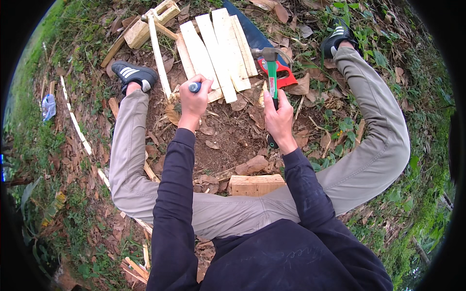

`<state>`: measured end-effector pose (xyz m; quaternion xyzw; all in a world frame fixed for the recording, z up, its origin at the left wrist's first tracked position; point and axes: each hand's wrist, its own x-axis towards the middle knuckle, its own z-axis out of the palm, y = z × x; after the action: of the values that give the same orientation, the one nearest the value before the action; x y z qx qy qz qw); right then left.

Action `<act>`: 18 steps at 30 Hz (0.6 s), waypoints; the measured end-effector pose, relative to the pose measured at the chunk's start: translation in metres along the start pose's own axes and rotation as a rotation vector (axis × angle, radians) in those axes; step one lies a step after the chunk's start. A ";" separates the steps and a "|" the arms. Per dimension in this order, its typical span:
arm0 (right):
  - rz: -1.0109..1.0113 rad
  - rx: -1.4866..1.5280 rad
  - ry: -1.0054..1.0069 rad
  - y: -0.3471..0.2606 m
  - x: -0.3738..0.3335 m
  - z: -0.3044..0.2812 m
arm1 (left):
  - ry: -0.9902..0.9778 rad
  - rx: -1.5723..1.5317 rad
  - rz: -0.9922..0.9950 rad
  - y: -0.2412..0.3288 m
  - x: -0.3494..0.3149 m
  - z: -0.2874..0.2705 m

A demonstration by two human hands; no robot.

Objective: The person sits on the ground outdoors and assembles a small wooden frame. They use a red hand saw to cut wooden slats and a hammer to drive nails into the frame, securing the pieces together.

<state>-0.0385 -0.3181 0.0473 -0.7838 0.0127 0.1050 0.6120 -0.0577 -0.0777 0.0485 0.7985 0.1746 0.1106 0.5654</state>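
My left hand point(193, 99) is closed in a fist round a blue-handled tool point(194, 87). Only the round butt of its handle shows, so its working end is hidden behind the hand. In my right hand point(279, 120) is a claw hammer point(272, 72) with a green and black handle, its head pointing away from me. Just beyond the left hand, several pale wooden slats point(212, 51) lie side by side on the ground. A saw point(281, 72) with a red handle and dark blade lies partly under the hammer.
A wooden block point(256, 185) lies between my legs, close to me. At the far left are a notched timber piece point(152, 24) and a long thin wooden strip point(159, 60). My shoes point(135, 75) flank the slats. A plastic bottle point(48, 106) lies at the left among leaves.
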 end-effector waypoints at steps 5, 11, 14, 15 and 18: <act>0.004 -0.017 -0.001 -0.002 0.000 0.000 | -0.005 0.010 0.006 0.000 0.001 0.000; -0.014 -0.017 0.015 -0.002 -0.001 0.001 | 0.010 0.015 0.026 -0.002 0.002 -0.003; -0.029 -0.039 0.020 -0.008 -0.002 0.001 | 0.048 -0.040 0.058 -0.011 0.003 -0.004; -0.028 -0.037 0.022 -0.007 -0.001 0.001 | 0.049 -0.032 0.066 -0.011 0.004 -0.004; -0.019 -0.017 0.017 -0.006 -0.001 0.001 | 0.053 0.002 0.068 -0.011 0.003 -0.003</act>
<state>-0.0384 -0.3154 0.0528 -0.7900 0.0095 0.0929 0.6060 -0.0574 -0.0708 0.0390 0.8013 0.1625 0.1504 0.5558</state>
